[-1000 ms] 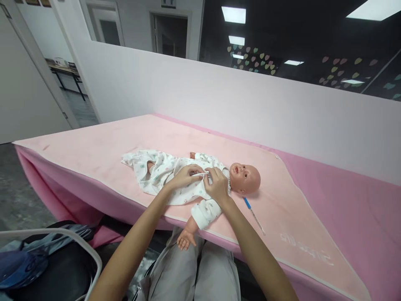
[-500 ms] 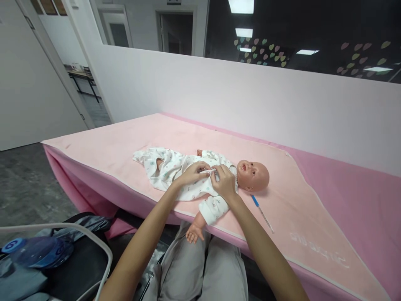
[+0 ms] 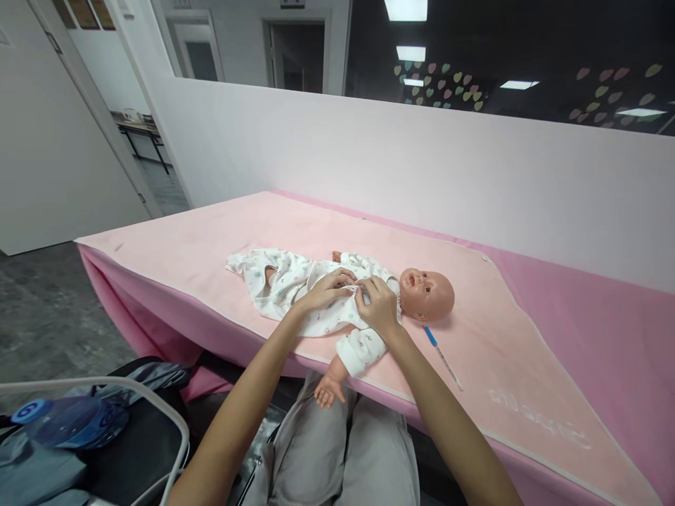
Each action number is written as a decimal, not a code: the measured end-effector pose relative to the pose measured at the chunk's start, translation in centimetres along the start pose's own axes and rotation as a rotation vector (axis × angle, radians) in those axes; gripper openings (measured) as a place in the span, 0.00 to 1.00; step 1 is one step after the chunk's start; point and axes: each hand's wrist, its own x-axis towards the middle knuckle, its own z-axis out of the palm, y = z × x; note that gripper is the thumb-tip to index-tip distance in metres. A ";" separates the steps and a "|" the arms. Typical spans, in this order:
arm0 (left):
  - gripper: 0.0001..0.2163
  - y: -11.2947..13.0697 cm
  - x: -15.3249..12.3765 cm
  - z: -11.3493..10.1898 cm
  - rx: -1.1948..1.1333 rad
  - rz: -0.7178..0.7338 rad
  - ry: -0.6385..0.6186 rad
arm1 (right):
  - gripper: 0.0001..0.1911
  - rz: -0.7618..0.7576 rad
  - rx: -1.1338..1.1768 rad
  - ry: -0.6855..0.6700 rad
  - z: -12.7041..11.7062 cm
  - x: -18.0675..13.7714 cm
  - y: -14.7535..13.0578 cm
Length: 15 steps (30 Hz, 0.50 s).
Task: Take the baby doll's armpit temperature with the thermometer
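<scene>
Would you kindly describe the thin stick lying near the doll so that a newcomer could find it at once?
Start at the long table covered by the pale pink blanket, then find the baby doll lying on its back there. Just beside the doll's head, toward the near edge, lies the thermometer: a slim pale stick with a blue end, the only loose, hard item on the cloth.

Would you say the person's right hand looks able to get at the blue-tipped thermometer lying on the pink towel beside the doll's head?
Probably yes. The thermometer lies bare on the towel, just right of the right hand, which pinches the doll's garment; nothing lies between.
</scene>
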 end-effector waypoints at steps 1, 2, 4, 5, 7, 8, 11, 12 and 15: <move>0.07 0.0 0.0 0.0 -0.001 -0.003 -0.003 | 0.08 -0.002 0.000 0.001 0.0 0.0 0.0; 0.07 0.0 0.0 0.0 -0.003 -0.006 -0.005 | 0.07 -0.004 0.001 0.001 0.0 0.0 0.0; 0.07 -0.1 0.0 -0.1 -0.009 -0.010 -0.007 | 0.07 -0.006 0.003 0.003 0.0 0.0 0.0; 0.07 -0.1 0.0 -0.1 -0.011 -0.011 -0.008 | 0.07 -0.008 0.004 0.004 0.0 0.0 0.0; 0.08 -0.2 0.0 -0.1 -0.015 -0.008 -0.010 | 0.07 -0.011 0.005 0.007 0.0 0.0 0.0; 0.08 -0.3 0.0 -0.1 -0.017 -0.005 -0.011 | 0.07 -0.013 0.006 0.010 0.0 0.0 0.0; 0.08 -0.5 0.0 -0.1 -0.021 0.000 -0.008 | 0.06 -0.020 0.009 0.012 0.0 0.0 0.0; 0.08 -0.5 0.0 -0.1 -0.021 -0.001 -0.009 | 0.06 -0.020 0.009 0.010 0.0 0.0 0.0; 0.07 -0.5 0.0 0.0 -0.016 -0.006 -0.010 | 0.06 -0.017 0.003 -0.002 0.0 0.1 0.0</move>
